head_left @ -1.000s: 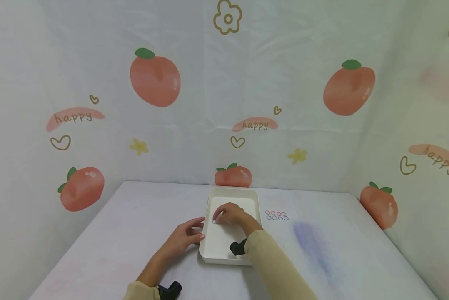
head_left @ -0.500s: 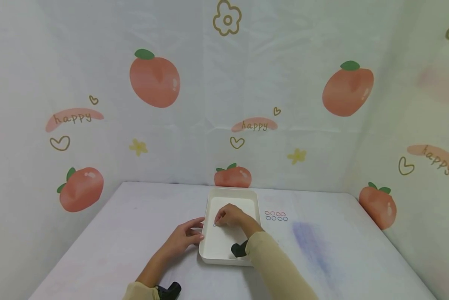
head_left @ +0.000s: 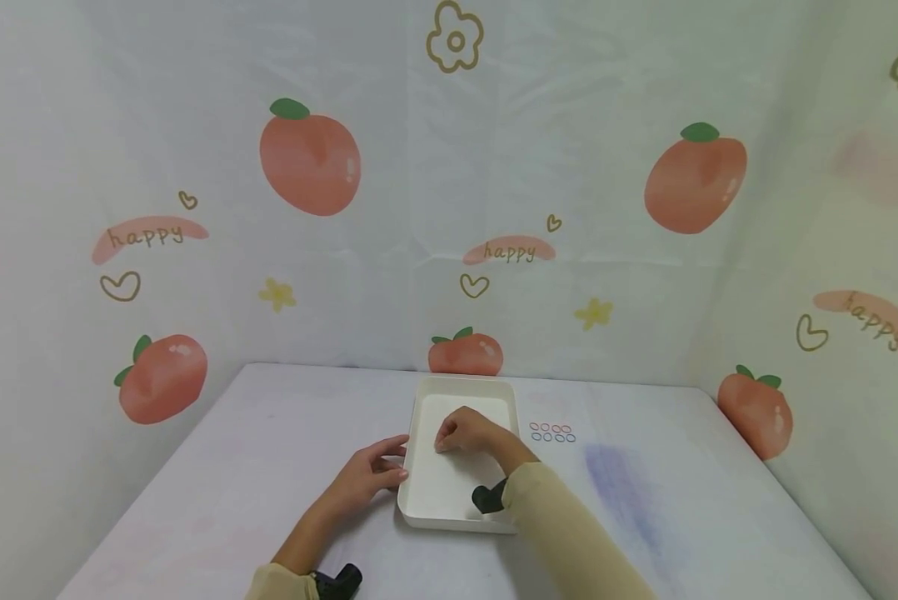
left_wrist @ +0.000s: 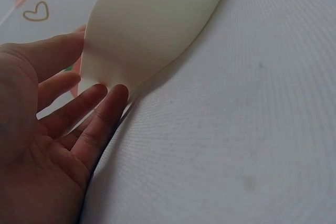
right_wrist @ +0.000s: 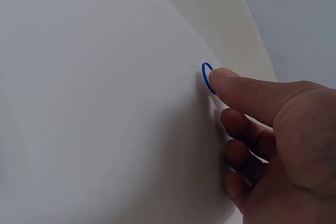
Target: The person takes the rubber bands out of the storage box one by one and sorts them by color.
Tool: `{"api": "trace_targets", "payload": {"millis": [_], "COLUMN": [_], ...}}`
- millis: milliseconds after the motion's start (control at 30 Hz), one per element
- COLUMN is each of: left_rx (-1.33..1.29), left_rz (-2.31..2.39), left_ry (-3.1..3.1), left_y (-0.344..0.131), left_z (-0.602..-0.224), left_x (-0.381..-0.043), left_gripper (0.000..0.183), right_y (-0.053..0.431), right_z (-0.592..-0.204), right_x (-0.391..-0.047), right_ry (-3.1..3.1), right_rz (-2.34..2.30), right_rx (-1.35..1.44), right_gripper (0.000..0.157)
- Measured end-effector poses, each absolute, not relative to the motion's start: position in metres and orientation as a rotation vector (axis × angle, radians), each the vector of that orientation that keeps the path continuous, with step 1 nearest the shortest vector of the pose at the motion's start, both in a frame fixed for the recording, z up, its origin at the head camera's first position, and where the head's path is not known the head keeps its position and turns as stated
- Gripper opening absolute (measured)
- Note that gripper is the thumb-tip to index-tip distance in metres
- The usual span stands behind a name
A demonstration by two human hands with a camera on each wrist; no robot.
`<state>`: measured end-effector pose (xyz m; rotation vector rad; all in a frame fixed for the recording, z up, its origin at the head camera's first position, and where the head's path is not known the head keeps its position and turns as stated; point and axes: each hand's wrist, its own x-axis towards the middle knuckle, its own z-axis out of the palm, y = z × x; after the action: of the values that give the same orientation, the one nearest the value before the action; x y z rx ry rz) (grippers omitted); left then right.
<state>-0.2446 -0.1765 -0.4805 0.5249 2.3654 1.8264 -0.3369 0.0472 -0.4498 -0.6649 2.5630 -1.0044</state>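
Note:
A shallow white tray (head_left: 432,500) stands on the table with my right hand (head_left: 470,430) reaching into it. Between thumb and fingertips, that hand pinches a thin blue ring (right_wrist: 204,77), held upright close to the tray's inner wall in the right wrist view. From above, the ring is hidden by the fingers. My left hand (head_left: 372,472) is at the tray's left side, its spread fingertips (left_wrist: 120,95) touching the outer wall with the palm off it.
Right of the tray, thin rings lie flat in two rows: several red rings (head_left: 546,422) behind several blue rings (head_left: 547,441). The table (head_left: 231,500) is covered in pale cloth with a purple smudge (head_left: 621,483). A printed curtain (head_left: 389,167) surrounds the back and sides.
My right hand has shifted a little to the right inside the tray, and its fingertips have drawn together. The left hand stays against the tray's side.

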Motion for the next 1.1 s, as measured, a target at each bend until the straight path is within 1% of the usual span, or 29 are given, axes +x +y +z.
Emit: {"api": "trace_targets", "payload": {"millis": [233,633,867,1100], "left_rx": [0.508,0.506,0.514,0.515], "left_rz": [1.817,1.833,1.817,1.830], "left_ry": [2.383,2.379,2.390,2.393], "left_y": [-0.177,-0.176,-0.176,-0.176], "left_z": [-0.478,-0.478,-0.480,-0.482], "left_x": [-0.242,-0.242,-0.243,-0.244], "left_gripper": [0.058,0.058,0.058,0.058], "right_y": [0.059,0.090,0.113,0.140], "right_z": [-0.442,-0.412,-0.409,-0.415], "right_x": [-0.339,-0.340,-0.339,-0.336], "right_ry": [2.571,2.614,2.681,2.752], "right_rz": [-1.010,-1.008,-1.053,-1.135], "right_rx": [-0.676,-0.689,-0.590,-0.575], "right_gripper": [0.007,0.005,0.006,0.005]}}
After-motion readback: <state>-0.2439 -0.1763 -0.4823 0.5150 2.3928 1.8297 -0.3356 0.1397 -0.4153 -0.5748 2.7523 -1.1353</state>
